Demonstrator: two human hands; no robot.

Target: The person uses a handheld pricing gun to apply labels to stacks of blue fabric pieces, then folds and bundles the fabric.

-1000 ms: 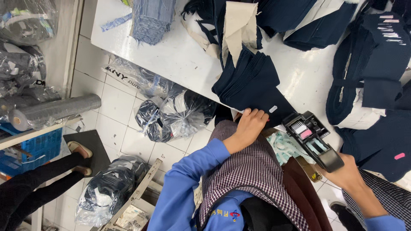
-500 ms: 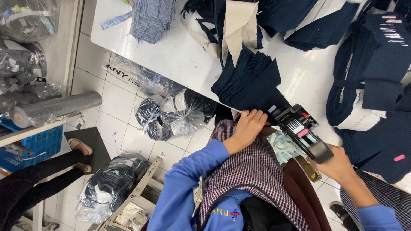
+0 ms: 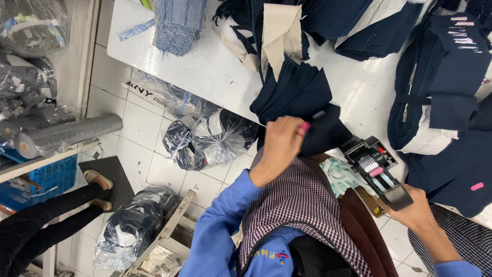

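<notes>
My left hand grips the near edge of a dark navy fabric piece and lifts it off a fanned stack of the same navy pieces on the white table. A small pink sticker shows at my fingertips. My right hand holds a black hand-held label gun with pink and pale stickers on its front, just right of the lifted piece and apart from it. My sleeves are blue.
More navy fabric stacks cover the table's right side, one with a pink sticker. A beige cloth and blue-grey bundle lie at the back. Plastic-wrapped bags sit on the tiled floor. Another person's legs are at left.
My left hand has lifted the top navy piece up from the stack's edge. The label gun has drawn back a little toward my right.
</notes>
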